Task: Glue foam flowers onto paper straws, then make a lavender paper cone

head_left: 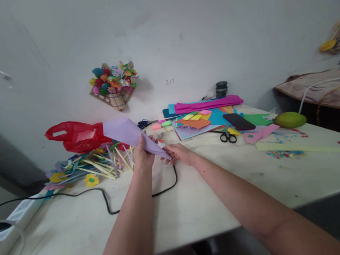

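A sheet of lilac paper point(123, 130), rolled or folded to a narrow point at its right end, is held up above the table. My left hand point(144, 155) grips it near the middle, thumb on top. At the pointed tip, the fingers of my right hand point(177, 153) are closed on the paper. Whether anything else sits in those fingers is hidden. Behind the paper's wide end lies a red plastic bag point(78, 136). Yellow paper strips point(100, 165) and a yellow paper flower point(91, 179) lie left of my left hand.
Black scissors point(228, 137), a dark phone point(239, 122) and a green mango-like fruit point(289, 119) lie to the right. Coloured paper sheets point(209, 104) are stacked at the back. A black cable point(106, 199) runs across the table point(192, 207). Paper flowers point(113, 78) hang on the wall.
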Demonstrator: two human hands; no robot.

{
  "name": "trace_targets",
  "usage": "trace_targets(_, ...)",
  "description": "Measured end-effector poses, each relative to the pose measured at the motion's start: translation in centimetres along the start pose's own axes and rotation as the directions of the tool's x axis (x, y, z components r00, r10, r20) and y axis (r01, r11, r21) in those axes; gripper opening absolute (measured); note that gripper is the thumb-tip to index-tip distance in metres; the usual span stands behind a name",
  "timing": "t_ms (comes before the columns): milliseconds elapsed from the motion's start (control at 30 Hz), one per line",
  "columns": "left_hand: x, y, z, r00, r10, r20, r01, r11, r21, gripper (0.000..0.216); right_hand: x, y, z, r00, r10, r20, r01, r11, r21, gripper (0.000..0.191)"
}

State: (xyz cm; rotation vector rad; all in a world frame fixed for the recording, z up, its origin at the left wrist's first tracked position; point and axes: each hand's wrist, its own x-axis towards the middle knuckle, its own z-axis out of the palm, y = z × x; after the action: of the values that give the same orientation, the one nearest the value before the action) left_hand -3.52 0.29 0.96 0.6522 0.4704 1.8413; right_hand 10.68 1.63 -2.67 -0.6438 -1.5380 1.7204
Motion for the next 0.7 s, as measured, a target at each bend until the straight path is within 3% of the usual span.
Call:
trace_targets(267, -0.7, -0.4, 0.4, 0.983, -0.107, 0.148, 0.113, 0.993, -0.03, 0.032, 0.1, 0.5, 0.6, 0.998, -0.059, -0.018, 0.058, 0.995, -0.079, 0.036)
trace_targets(700, -1.0, -1.0, 0.4, 0.977, -0.088, 0.192, 0.076, 0.995, 0.067, 0.027, 0.0, 0.6, 0.7, 0.988, -0.154, -0.032, 0.148, 0.98, -0.132, 0.04)
